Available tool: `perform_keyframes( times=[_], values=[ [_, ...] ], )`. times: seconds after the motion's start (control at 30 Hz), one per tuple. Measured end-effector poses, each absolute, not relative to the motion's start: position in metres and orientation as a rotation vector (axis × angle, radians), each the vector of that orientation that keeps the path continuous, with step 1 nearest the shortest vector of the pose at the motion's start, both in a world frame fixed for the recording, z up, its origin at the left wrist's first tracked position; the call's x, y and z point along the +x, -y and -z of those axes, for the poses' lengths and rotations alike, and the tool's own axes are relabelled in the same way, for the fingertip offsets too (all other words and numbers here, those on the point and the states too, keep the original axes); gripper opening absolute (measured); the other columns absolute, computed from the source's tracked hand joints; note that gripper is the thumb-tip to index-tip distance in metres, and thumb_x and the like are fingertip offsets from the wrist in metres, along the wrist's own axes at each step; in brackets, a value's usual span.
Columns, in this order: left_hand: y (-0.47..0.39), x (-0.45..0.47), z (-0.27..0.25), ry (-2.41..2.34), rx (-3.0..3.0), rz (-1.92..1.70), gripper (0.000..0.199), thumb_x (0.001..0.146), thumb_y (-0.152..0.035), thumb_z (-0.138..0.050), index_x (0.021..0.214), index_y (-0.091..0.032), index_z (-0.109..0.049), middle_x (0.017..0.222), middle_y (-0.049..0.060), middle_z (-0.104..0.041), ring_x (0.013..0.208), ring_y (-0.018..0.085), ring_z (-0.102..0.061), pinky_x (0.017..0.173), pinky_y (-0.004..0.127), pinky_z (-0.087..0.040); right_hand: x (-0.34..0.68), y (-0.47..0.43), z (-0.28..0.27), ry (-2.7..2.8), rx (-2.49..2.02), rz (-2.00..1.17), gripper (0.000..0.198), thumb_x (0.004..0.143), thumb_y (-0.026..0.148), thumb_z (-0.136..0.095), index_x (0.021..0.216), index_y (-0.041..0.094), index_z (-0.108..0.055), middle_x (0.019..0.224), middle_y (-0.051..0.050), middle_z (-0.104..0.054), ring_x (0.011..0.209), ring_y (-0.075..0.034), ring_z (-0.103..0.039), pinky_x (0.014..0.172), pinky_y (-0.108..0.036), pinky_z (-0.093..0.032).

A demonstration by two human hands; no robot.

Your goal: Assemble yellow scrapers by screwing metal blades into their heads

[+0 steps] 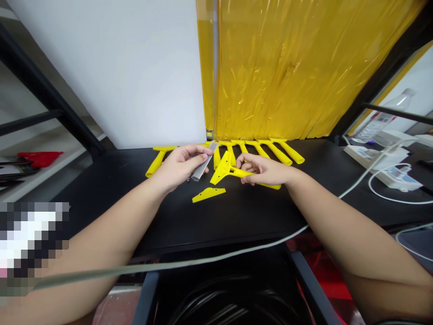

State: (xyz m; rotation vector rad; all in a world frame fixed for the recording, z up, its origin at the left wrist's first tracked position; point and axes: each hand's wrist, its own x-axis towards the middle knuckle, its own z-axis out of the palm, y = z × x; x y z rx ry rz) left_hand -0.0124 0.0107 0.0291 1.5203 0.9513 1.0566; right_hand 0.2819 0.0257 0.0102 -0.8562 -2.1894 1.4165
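Pinching a grey strip, the left hand was left of centre; a flat yellow piece lay nearer on the black table; the right hand held a yellow T-shaped handle; similar handles lay beyond.

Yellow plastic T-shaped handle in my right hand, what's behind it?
Behind it, more yellow T-shaped plastic handles lie in a row on the black tabletop, before glossy yellow sheeting. Your right hand and the held handle hide parts of that row from view.
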Motion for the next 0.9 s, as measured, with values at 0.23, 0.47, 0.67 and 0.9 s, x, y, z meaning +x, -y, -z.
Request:
perform_keyframes(
  times=[0.23, 0.47, 0.67, 0.9],
  values=[
    [-0.0138, -0.0127, -0.0276, -0.814, 1.441, -1.114, 0.046, 0.075, -0.011, -0.079, 0.121, -0.014, -0.076, 0.085, 0.005, -0.076, 0.076, 0.014, -0.070, 0.078, 0.028, -0.057, 0.2833, -0.0275, -0.0073, 2.178, -0.858, -1.408, 0.037, 0.087, 0.023, -0.074, 0.112, 0.023, -0.046, 0.090, 0.001, -0.068, 0.075, -0.012, -0.064, 0.067, -0.025, -0.053],
    [-0.0146, -0.0096, -0.0276, -0.793, 1.381, -1.270, 0.038, 0.069, -0.030, -0.095, 0.099, -0.015, -0.076, 0.087, 0.003, -0.074, 0.077, 0.011, -0.068, 0.077, 0.025, -0.057, 0.2841, -0.0280, -0.0068, 2.172, -0.840, -1.408, 0.037, 0.087, 0.024, -0.075, 0.112, 0.023, -0.047, 0.089, 0.001, -0.068, 0.074, -0.013, -0.064, 0.067, -0.025, -0.053],
    [-0.0154, -0.0091, -0.0317, -0.822, 1.156, -1.127, 0.026, 0.085, -0.035, -0.080, 0.080, -0.016, -0.064, 0.067, -0.001, -0.056, 0.061, 0.009, -0.056, 0.059, 0.021, -0.050, 0.2830, -0.0267, -0.0081, 2.166, -0.846, -1.425, 0.037, 0.088, 0.024, -0.075, 0.111, 0.023, -0.047, 0.089, 0.001, -0.068, 0.072, -0.012, -0.063, 0.066, -0.025, -0.053],
    [-0.0164, -0.0089, -0.0239, -0.892, 1.085, -0.950, 0.015, 0.088, -0.028, -0.073, 0.084, -0.015, -0.065, 0.076, 0.003, -0.062, 0.065, 0.012, -0.061, 0.061, 0.025, -0.053, 0.2830, -0.0261, -0.0084, 2.167, -0.808, -1.427, 0.035, 0.089, 0.022, -0.073, 0.112, 0.023, -0.046, 0.090, 0.000, -0.068, 0.075, -0.012, -0.064, 0.067, -0.025, -0.054]
  ],
)
